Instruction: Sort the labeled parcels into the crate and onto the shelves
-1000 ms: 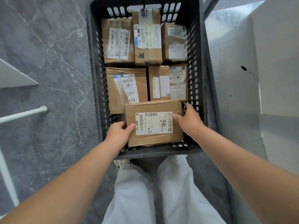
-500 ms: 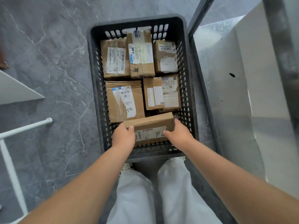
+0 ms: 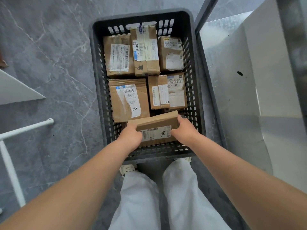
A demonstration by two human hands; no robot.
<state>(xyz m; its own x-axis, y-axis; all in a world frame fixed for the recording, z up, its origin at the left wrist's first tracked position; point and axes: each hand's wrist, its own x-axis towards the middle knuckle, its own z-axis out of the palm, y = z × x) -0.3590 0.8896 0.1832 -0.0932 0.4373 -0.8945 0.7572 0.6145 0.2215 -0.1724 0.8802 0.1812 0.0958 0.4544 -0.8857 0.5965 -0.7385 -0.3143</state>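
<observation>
From the head view, the parcel (image 3: 157,130), flat a second ago, now stands tipped on edge at the near end of the crate (image 3: 157,156), left hand (image 3: 131,136) and right hand (image 3: 185,128) gripping its ends with curled fingers (image 3: 180,117), so it looks almost stowed.

2 forearms (image 3: 93,176) are bare behind the grip. Beneath it are loose white trousers (image 3: 141,196), softly creased, and 1 cream laced shoe (image 3: 127,168).
</observation>
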